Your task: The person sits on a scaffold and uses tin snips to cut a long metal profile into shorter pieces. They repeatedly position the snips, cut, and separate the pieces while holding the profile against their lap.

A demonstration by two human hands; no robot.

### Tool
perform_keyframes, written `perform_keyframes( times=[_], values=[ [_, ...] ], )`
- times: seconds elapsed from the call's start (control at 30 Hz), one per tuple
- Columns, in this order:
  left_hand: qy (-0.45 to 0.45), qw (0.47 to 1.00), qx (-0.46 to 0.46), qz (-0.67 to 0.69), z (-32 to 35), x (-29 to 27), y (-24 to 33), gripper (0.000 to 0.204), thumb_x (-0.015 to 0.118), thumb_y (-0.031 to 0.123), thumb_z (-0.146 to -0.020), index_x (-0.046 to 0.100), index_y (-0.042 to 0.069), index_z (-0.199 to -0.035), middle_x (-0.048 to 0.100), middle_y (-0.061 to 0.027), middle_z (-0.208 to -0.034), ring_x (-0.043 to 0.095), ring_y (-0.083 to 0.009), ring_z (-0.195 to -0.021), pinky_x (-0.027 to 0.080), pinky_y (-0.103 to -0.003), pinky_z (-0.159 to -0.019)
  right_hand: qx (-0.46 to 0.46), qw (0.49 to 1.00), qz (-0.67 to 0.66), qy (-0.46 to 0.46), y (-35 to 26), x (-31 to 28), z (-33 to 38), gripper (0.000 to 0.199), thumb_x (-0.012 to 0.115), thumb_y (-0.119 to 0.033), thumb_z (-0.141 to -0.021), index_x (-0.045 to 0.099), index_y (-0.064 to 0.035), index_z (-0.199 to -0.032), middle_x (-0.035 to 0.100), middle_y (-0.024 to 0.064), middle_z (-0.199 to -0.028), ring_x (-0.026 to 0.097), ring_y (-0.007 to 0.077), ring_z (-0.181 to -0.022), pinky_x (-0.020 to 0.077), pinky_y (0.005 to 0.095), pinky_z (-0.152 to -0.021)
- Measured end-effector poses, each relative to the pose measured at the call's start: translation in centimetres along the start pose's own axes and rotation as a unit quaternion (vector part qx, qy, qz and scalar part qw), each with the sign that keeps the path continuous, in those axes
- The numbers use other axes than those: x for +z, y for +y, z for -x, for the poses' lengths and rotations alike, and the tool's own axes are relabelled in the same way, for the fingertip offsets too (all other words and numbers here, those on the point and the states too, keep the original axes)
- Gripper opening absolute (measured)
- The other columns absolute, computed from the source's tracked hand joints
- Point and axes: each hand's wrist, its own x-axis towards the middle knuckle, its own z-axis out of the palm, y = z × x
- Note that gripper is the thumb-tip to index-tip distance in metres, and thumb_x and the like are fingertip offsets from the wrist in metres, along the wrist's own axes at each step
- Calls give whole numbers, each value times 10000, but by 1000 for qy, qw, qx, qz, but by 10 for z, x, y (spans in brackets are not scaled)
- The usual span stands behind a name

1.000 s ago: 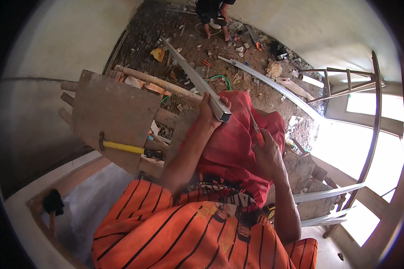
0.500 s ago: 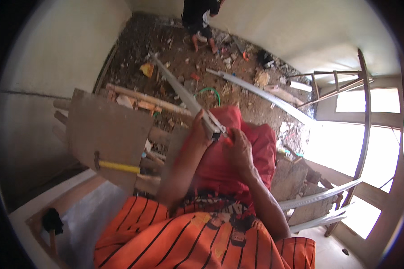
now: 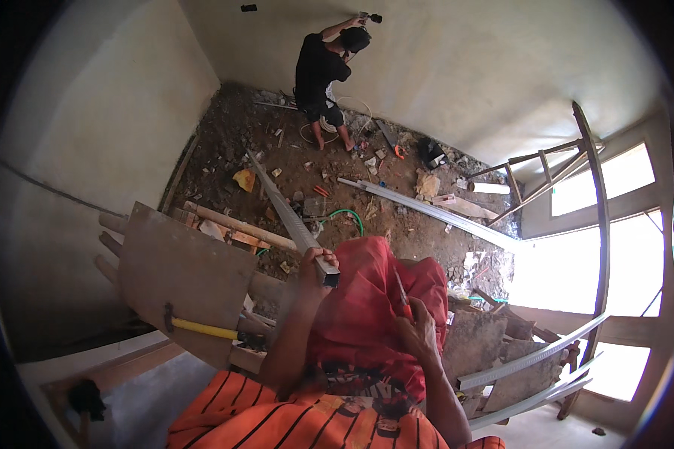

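Observation:
My left hand (image 3: 318, 267) is closed around the near end of a long grey metal channel (image 3: 288, 217). Its hollow, dark end faces me, and the rest slants away to the far left over the dirt floor. In my right hand (image 3: 418, 327) is a tool with a red-orange handle and a narrow, pointed metal blade (image 3: 401, 286). That blade points up and away, apart from the channel, above the red cloth (image 3: 359, 299) over my legs. Its exact kind is unclear.
A hammer with a yellow handle (image 3: 204, 328) lies on a brown board (image 3: 180, 269) at left. Pale metal strips (image 3: 434, 213) lie on the rubble-strewn floor; others (image 3: 535, 361) rest at right. A person in black (image 3: 322, 78) works at the far wall beside a handsaw (image 3: 390, 141).
My right hand has drawn the red-handled tool away from the channel's end, down and to the right. My left hand has shifted slightly left and lower. The view has tilted upward.

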Motion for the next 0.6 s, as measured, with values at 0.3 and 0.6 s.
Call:
perform_keyframes(
  times=[0.3, 0.6],
  values=[
    [-79, 984, -73, 142, 115, 131, 2, 180, 602, 48, -805, 483, -20, -921, 503, -75, -856, 559, -169, -782, 547, -289, -767, 1, 995, -94, 42, 33, -7, 6, 440, 559, -275, -817, 512, -33, -1181, 605, 181, -910, 598, 311, -843, 450, 415, -740],
    [-164, 938, -111, 284, 258, 256, 1, 435, 600, 3, -830, 226, 60, -1046, 405, -92, -945, 526, -190, -885, 524, -382, -844, -29, 954, -289, 75, 22, -25, 23, 269, 545, -255, -827, 551, -31, -975, 512, 15, -782, 463, 111, -737, 401, 295, -663]
  ],
)
